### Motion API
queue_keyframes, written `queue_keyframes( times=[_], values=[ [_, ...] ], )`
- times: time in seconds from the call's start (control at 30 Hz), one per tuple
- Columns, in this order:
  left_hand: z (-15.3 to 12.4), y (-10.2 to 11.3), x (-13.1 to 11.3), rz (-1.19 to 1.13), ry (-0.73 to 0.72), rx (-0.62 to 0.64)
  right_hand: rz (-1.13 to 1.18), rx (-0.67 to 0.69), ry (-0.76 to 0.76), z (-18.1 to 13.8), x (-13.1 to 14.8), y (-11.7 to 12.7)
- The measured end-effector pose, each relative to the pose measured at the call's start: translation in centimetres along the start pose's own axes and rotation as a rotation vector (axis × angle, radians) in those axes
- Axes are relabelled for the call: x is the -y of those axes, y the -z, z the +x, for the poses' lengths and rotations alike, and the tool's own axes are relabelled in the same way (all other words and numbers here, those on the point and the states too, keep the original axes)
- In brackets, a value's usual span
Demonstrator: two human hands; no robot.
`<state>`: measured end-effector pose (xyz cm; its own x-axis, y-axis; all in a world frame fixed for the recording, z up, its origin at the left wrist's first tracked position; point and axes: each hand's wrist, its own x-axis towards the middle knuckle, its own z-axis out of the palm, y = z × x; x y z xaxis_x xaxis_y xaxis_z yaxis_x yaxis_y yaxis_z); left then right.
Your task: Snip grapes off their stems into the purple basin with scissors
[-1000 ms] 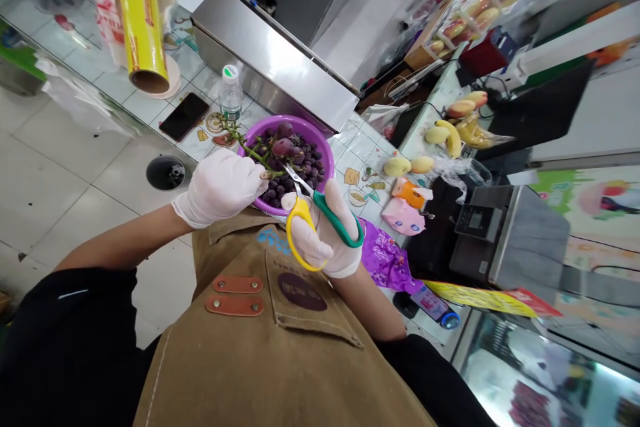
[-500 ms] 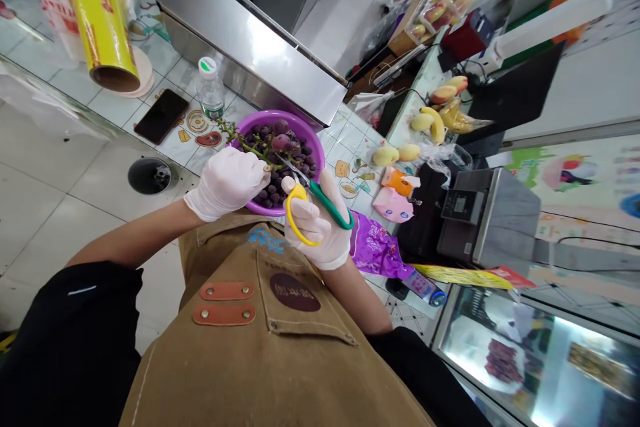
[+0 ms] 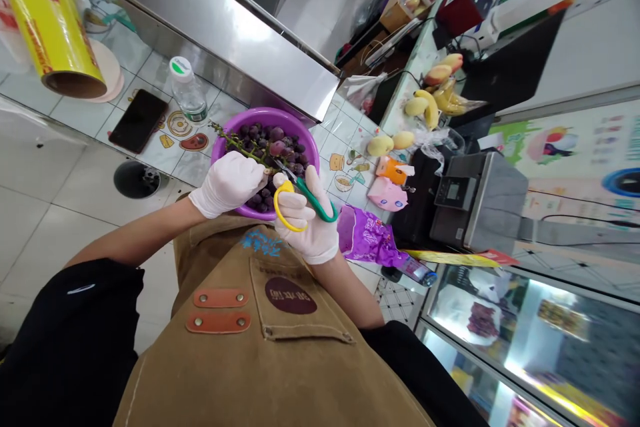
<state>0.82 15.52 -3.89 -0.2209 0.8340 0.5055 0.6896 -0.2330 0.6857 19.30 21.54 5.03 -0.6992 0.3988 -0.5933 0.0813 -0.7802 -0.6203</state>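
Head view showed me the left hand (image 3: 227, 185) closed around the grape stem (image 3: 241, 147) over the purple bowl (image 3: 311, 150), which held dark grapes (image 3: 277, 149); my right hand (image 3: 317, 237), partly curled, gripped the scissors (image 3: 311, 199) by their handles.

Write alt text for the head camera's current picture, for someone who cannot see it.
A white-gloved left hand holds a grape stem over a purple bowl of dark grapes, while the gloved right hand holds yellow-and-green-handled scissors close to it. A phone and clear bottle are on the counter.
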Motion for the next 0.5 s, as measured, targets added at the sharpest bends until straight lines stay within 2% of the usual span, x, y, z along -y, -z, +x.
queue_keyframes(
  times=[0.17,0.37,0.5],
  values=[
    [-0.6,-1.1,1.5,0.044,-0.126,-0.039,0.154,0.023,-0.052,1.5,-0.8,0.6],
    [-1.5,-1.5,1.6,0.427,-0.294,-0.107,0.492,0.156,-0.179,1.7,-1.1,1.1],
    [-1.7,-1.8,1.6,0.550,-0.400,-0.137,0.689,0.186,-0.184,1.5,-1.0,1.2]
  ],
)
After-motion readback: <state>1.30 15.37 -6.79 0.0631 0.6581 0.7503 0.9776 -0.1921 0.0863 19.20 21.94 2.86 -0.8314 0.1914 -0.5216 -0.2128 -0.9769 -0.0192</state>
